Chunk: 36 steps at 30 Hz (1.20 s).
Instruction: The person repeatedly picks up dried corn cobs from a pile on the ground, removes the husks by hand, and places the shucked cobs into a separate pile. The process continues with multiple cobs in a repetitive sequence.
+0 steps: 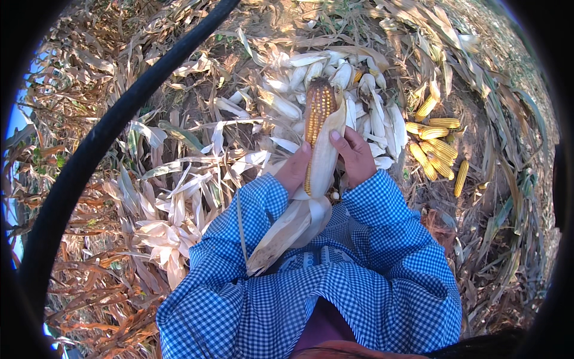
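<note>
Between my two hands is an ear of corn, its yellow and reddish kernels bare on the upper left. A pale husk leaf still covers its right side, and further husk leaves hang down over my lap. My left hand grips the ear low on its left side. On the right side, my right hand holds the husk leaf, thumb on its face. The tip of the ear points away from me, with dark silk on it.
Beyond the hands lies a heap of whitish husks. Several bare yellow corn cobs lie on the ground to the right. Loose dry husks are at the left, among dry stalks and leaves. A dark curved bar crosses the left of the view.
</note>
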{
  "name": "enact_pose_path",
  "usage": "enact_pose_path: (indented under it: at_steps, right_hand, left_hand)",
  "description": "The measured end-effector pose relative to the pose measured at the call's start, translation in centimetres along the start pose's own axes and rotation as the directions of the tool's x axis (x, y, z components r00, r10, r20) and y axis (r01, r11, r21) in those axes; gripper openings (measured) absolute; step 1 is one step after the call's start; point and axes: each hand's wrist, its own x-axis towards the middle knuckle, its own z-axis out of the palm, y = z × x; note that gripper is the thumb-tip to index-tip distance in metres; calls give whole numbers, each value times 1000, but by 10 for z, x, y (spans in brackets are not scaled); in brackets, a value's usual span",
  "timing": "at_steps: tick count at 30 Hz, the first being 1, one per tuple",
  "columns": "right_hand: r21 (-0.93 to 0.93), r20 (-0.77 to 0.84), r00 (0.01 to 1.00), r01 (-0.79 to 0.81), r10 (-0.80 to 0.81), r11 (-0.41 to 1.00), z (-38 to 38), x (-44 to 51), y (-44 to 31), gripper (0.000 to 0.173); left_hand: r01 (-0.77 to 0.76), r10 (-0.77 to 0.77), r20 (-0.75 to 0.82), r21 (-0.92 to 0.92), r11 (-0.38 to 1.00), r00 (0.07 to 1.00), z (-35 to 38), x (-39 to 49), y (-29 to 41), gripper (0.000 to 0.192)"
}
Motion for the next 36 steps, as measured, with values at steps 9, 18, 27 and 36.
enact_pose_path:
  at_steps: [9,18,27,36]
  right_hand:
    - [181,-97,994,-39,57,983,5,-3,1,31]
    - [322,-131,990,-9,54,947,8,0,0,32]
    - [-15,19,987,160,-160,987,13,-23,-18,31]
    - [-430,777,513,856,-365,287,53,-65,-19,20]
  left_hand:
    - [-74,78,-57,61,995,995,-1,-2,7,72]
    - [-136,146,-199,63,989,969,-9,-4,6,58]
    - [-256,202,-235,-230,939,951,-27,0,23,61]
    - [-275,166,-290,-391,878,942,-69,-15,47,59]
